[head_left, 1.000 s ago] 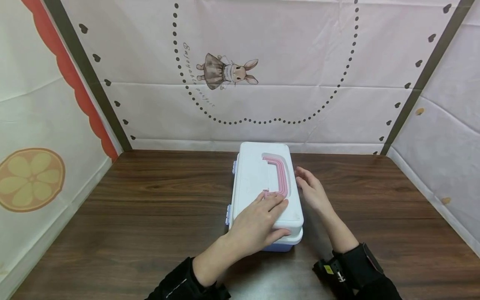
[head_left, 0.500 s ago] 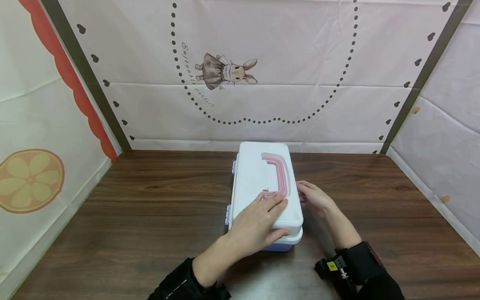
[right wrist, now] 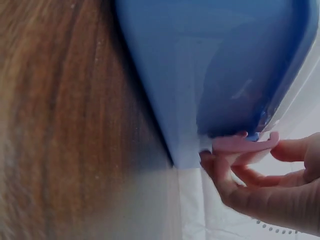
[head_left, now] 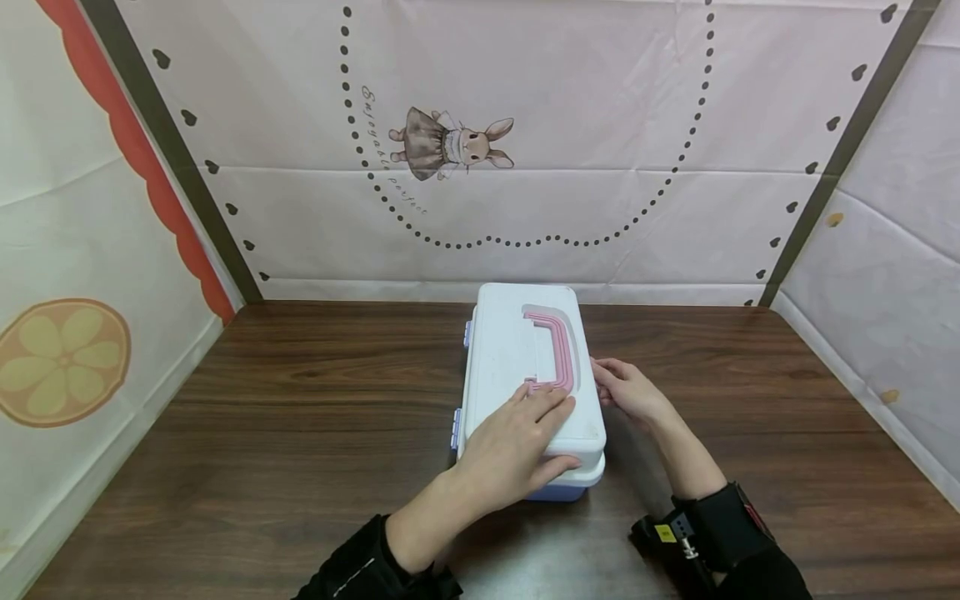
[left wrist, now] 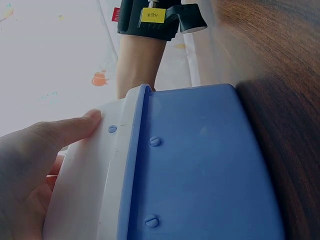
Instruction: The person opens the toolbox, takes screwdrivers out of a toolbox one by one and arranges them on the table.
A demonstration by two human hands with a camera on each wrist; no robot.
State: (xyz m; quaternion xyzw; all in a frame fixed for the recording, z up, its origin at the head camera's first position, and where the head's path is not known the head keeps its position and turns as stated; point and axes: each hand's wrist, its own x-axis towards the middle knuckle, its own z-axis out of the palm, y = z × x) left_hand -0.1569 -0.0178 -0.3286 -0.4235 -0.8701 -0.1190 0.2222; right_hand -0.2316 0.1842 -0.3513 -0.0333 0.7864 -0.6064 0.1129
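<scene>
A storage box with a white lid (head_left: 506, 350) and a blue body (left wrist: 205, 165) stands lengthwise on the table. Its pink carrying handle (head_left: 564, 354) lies folded in the lid's recess. My left hand (head_left: 510, 454) rests flat on the near part of the lid, fingertips by the handle and thumb over the near edge. At the box's right side, my right hand (head_left: 633, 396) pinches a pink latch (right wrist: 242, 145) between thumb and curled fingers. The latch sticks out from the blue wall. From the head view, the latch is hidden behind the lid edge and fingers.
Blue-purple hinges (head_left: 456, 429) run along the box's left side. Dark wood tabletop (head_left: 337, 400) surrounds the box. White printed cloth (head_left: 585, 108) hangs behind the table and at both sides.
My right hand has moved nearer along the box's right side, and its fingers have curled onto the latch. The left hand and box have stayed in place.
</scene>
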